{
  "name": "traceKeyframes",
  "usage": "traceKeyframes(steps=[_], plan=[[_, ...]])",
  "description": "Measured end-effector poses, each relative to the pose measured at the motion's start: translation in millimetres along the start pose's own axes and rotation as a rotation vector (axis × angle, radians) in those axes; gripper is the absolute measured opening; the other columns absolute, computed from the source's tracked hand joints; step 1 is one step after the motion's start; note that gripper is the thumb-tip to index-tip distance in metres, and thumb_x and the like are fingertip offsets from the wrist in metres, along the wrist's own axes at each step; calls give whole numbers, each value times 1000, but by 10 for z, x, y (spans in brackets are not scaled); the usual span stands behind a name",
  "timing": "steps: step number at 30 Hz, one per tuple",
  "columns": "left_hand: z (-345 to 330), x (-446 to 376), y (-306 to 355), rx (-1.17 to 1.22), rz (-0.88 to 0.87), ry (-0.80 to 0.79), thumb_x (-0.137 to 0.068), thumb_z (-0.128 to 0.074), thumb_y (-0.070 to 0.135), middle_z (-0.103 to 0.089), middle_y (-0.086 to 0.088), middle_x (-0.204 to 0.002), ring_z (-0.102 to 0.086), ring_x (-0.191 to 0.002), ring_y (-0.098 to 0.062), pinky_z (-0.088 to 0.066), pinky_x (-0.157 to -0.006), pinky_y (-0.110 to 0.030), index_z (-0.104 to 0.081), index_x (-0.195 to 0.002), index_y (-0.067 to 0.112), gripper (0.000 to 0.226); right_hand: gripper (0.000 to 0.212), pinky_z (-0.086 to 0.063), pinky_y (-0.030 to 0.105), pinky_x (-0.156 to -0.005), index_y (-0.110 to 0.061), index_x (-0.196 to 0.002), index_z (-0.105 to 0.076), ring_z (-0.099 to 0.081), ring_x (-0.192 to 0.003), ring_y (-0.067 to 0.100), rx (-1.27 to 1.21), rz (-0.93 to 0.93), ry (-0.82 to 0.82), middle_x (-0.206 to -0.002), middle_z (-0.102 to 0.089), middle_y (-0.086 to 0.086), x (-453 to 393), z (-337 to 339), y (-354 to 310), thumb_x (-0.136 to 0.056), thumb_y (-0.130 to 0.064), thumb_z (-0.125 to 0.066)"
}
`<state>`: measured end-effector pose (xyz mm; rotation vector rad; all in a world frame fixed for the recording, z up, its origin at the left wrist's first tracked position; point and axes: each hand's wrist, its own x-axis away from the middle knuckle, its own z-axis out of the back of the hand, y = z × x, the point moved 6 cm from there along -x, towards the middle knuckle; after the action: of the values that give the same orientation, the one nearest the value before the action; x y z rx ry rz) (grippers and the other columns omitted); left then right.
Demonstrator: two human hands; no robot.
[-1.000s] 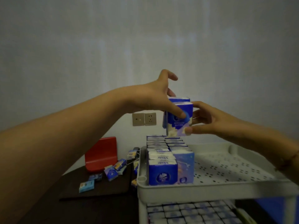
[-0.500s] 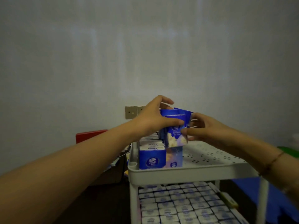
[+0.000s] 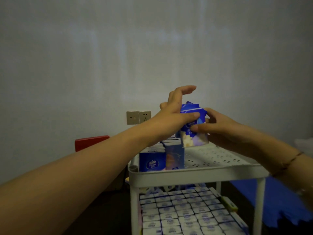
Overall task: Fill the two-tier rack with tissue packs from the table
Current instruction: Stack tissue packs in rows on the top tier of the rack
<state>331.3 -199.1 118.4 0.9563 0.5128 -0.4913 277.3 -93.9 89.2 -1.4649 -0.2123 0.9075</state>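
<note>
A white two-tier rack (image 3: 194,175) stands in front of me. Both hands hold a small bunch of blue and white tissue packs (image 3: 194,134) upright just above the left part of the top tier. My left hand (image 3: 176,116) grips them with the thumb across the front and the other fingers raised. My right hand (image 3: 218,128) pinches them from the right side. A row of packs (image 3: 152,162) stands along the top tier's left edge. The lower tier (image 3: 186,212) is packed with several rows of packs.
A red object (image 3: 89,143) sits behind my left forearm on the dark table. Wall sockets (image 3: 138,117) are on the grey wall behind. Something blue (image 3: 281,200) lies low at the right of the rack. The top tier's perforated right part (image 3: 220,160) is bare.
The view dropped and shifted right, hiding the table packs. Both hands lowered the packs toward the top tier, and my left fingers lifted off them.
</note>
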Motion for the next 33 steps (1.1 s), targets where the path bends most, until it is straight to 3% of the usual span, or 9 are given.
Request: traceKeyframes(steps=[4,6,8,18,22,24,27,29,33], plan=[[10,107,-15,-17,109,-40,-89,-53,46,-31,16,-146,-34,-134,-14,-42,-104,-35,-28,-139,37,56,69,-59,25,-65,-21,-124,-40,-70,-81,18,37,-33,-23,-104,-61,9,127,11,30,-61,-10,-68],[130,197,-71,-78,181,-21,-97,-39,47,-37,14,-141,-37,-127,-4,-40,-98,-20,-31,-141,31,48,68,-60,28,-67,-23,-122,-39,-70,-86,18,90,-73,-63,-107,-61,8,154,-6,110,-61,-13,-68],[301,293,-190,-205,252,37,-99,-32,47,-42,9,-141,-40,-122,-3,-33,-93,-22,-39,-140,27,46,66,-59,30,-71,-26,-120,-39,-70,-92,16,173,-90,-95,-108,-64,4,149,-45,207,-62,-17,-70],[323,643,-705,159,678,224,-97,-48,20,-51,-3,-120,-62,-84,-14,-54,-61,-25,-33,-142,28,48,81,-46,13,-83,-49,-129,-21,-43,-122,0,517,130,-56,-139,-35,-17,64,-260,343,-62,-47,-67],[300,669,-732,202,700,256,-98,-45,10,-53,0,-97,-63,-79,-14,-54,-54,-22,-34,-141,25,47,89,-54,16,-72,-60,-133,-10,-48,-114,-12,485,146,-190,-125,-38,-34,153,-340,330,-73,-34,-70],[300,677,-744,200,704,263,-98,-44,9,-53,1,-93,-62,-76,-13,-53,-51,-20,-34,-141,25,46,84,-56,21,-80,-60,-133,-14,-49,-115,-10,614,149,-242,-122,-40,-38,166,-376,333,-76,-36,-71],[302,672,-748,195,709,266,-99,-44,9,-54,1,-92,-61,-74,-13,-52,-47,-17,-35,-141,22,45,71,-35,20,-105,-65,-128,-16,-25,-129,-13,861,86,-305,-129,-18,-50,155,-387,331,-75,-52,-62],[307,664,-756,180,710,267,-99,-42,8,-53,1,-92,-61,-74,-12,-51,-46,-16,-36,-140,21,44,76,-19,27,-113,-59,-136,-10,-3,-139,-4,1003,-7,-355,-147,-3,-38,143,-381,374,-73,-60,-53],[311,663,-778,174,722,264,-99,-44,11,-55,-3,-101,-62,-77,-13,-51,-49,-17,-37,-140,22,44,82,-16,35,-118,-53,-142,-4,1,-141,-1,998,-26,-329,-152,7,-31,192,-409,400,-73,-66,-45]])
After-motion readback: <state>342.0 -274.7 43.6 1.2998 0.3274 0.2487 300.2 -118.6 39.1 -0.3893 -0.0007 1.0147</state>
